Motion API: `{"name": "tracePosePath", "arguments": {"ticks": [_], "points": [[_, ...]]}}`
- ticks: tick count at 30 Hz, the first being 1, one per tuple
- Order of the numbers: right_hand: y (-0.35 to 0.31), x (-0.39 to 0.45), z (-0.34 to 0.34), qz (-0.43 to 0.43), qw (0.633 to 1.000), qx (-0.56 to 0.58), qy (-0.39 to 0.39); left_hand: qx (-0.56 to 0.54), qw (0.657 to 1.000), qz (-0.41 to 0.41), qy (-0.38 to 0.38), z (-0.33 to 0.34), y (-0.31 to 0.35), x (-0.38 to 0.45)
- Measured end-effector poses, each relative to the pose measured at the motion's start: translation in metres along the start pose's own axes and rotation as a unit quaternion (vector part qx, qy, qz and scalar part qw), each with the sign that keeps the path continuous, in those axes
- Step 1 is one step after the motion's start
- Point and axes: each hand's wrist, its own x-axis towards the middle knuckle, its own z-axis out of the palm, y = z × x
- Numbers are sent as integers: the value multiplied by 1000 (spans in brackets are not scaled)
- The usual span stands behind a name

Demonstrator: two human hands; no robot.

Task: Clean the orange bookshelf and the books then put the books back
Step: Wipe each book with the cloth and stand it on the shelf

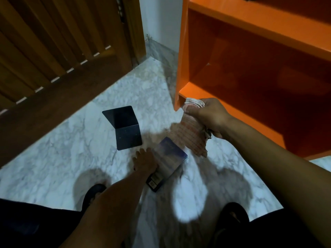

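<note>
Item: book (167,163), blue cover, held tilted above the marble floor (62,154) just left of the orange bookshelf (184,56); our left hand (146,162) clasps its left edge, our right hand (208,116) is fisted round a checked cloth (192,138) hanging over its top end. We judge wiping goes best with the book steadied and strokes run along the cover. Setting: black bookend (126,127) left of the shelf, wooden door (59,51) beyond, visible shelves bare.

Both bare forearms reach forward and down. The left hand (145,161) is low, palm down, its fingers (141,152) spread and bent around what it holds. The right hand (208,116) is higher, wrist bent, closed in a fist.
</note>
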Motion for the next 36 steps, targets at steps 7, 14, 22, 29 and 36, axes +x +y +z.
{"name": "tracePosePath", "arguments": {"ticks": [7, 14, 22, 29, 36], "points": [[-2, -1, 0, 12, 1000, 7, 3, -116, 993, 2, -16, 1, -9, 0], [-2, 1, -8, 25, 998, 51, 7, -210, 971, 109, 41, -58, 3, -18], [-1, 8, -21, 118, 932, 333, 78, -419, 885, 151, 135, -209, 6, -63], [-27, -4, -7, 93, 893, 432, 88, -556, 784, 200, 191, -297, 29, -138], [-48, -33, 18, 62, 914, 401, -19, -492, 817, 221, 202, -289, 32, -163]]}}
